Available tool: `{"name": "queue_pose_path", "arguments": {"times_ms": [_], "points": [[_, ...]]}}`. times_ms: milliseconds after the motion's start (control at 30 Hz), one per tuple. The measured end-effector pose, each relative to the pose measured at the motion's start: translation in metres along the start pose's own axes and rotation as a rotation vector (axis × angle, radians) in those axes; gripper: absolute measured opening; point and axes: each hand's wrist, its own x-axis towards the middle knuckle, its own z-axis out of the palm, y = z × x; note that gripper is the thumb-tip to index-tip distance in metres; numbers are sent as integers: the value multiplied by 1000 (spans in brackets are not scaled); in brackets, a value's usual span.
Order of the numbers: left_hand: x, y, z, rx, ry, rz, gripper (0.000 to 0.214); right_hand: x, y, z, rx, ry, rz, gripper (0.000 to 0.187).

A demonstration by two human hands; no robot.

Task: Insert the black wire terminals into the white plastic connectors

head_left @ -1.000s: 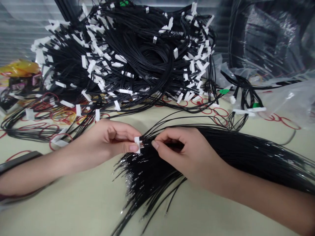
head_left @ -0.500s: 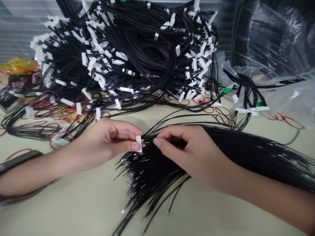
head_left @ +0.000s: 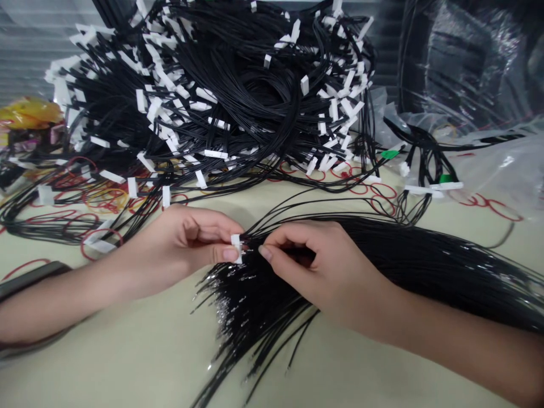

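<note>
Between the thumb and fingers of my left hand (head_left: pixel 199 241) is a small white connector housing (head_left: pixel 236 248), held upright. Thin black wires run out of its right side. My right hand (head_left: pixel 306 255) pinches close by on the right; a black wire with a metal terminal seems to be at its fingertips, its end close to the housing. Beneath both hands lies a thick bundle of loose black wires (head_left: pixel 263 306), with bare silvery terminals fanned out at the left end. The bundle stretches off to the right under my right wrist.
A large heap of black cables (head_left: pixel 255 102) with white connectors fills the back. Red rubber bands (head_left: pixel 382 198) lie scattered on the table (head_left: pixel 140 351). Clear plastic bags (head_left: pixel 505 170) stand at the right, and a yellow package (head_left: pixel 32 113) at the far left.
The right fingertips and the housing have shifted very slightly left, along with the whole view. Both hands keep their pinch, and the gap between them looks almost the same.
</note>
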Motion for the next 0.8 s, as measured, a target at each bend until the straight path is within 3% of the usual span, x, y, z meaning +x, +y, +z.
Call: {"name": "queue_pose_path", "arguments": {"times_ms": [400,667,800], "points": [[-7,1,5,76,9,38,9,-3,4,5,-75,42,-93,16],[-5,-7,4,197,-13,257,10,-3,5,6,-130,59,-204,17],[-3,-7,4,223,-8,259,11,-5,4,6,-163,67,-238,17]]}}
